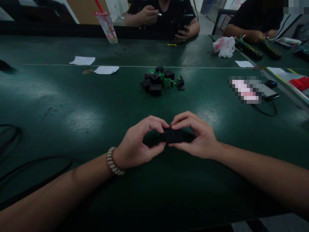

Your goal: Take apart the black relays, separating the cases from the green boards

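Observation:
Between my two hands, low over the green table, is a small black plastic box [175, 136]. A green circuit board [164, 135] shows at the box's left end. My left hand [142, 140] pinches the board at that end, thumb below and fingers above. Around the box itself close the thumb and fingers of my right hand [198, 135]. How deep the board sits in the box is too dark to tell. Farther off lies a pile of black boxes [155, 89] with green circuit boards [167, 82] among them.
Paper scraps [106, 70] lie left of the pile, and a cup with a red straw [107, 27] stands behind them. A white plastic bag [224, 47] is at the back right. Black cables [36, 159] run along the left. Two people sit across the table [116, 103].

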The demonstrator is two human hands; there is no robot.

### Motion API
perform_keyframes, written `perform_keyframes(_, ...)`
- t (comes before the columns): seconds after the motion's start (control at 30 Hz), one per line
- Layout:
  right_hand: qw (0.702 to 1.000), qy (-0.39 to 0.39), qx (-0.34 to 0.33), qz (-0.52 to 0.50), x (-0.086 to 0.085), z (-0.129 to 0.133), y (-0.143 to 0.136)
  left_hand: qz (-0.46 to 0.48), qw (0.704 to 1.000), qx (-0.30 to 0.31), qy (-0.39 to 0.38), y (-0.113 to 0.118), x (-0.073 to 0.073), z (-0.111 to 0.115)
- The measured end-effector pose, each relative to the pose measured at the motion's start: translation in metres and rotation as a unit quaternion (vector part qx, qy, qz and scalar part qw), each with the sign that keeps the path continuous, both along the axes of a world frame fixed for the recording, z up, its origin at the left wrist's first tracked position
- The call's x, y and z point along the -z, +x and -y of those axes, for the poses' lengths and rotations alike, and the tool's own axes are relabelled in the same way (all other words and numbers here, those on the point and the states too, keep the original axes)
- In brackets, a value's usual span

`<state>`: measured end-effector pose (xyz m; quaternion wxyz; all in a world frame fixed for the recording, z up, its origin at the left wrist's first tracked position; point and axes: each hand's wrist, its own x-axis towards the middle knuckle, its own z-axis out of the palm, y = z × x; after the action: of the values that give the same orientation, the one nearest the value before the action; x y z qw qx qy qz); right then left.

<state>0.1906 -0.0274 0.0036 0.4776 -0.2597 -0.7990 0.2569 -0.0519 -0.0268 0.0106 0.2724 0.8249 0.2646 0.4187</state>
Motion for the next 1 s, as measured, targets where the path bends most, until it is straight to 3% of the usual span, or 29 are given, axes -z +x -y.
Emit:
perform_keyframes(0.3, 0.998, -0.042, 0.015, -0.040, -0.001, 0.003, 0.001, -0.015, 1.000, -0.003, -0.015, -0.003, 0.000, -0.001)
perform_keyframes(0.4, 0.983, -0.139, 0.031, -0.118, 0.000, 0.002, 0.003, -0.011, 0.999, 0.001, -0.030, -0.003, 0.000, -0.002)
perform_keyframes(0.53, 0.933, -0.294, 0.022, -0.206, 0.004, -0.005, 0.005, -0.002, 0.999, -0.002, -0.037, -0.003, 0.002, -0.003)
perform_keyframes(0.67, 0.918, -0.346, 0.044, -0.189, -0.001, -0.015, 0.007, 0.000, 0.999, -0.002, -0.035, -0.003, 0.001, -0.003)
perform_keyframes(0.8, 0.909, -0.369, 0.118, -0.154, -0.005, -0.040, 0.015, -0.009, 0.999, -0.003, -0.032, -0.003, 0.000, -0.003)
perform_keyframes(0.9, 0.891, -0.370, 0.184, -0.186, 0.003, -0.071, 0.028, -0.012, 1.000, -0.002, -0.024, -0.003, -0.001, -0.003)
perform_keyframes(1.0, 0.903, -0.294, 0.250, -0.190, 0.012, -0.106, 0.045, -0.015, 1.000, 0.001, -0.017, -0.004, -0.001, -0.003)
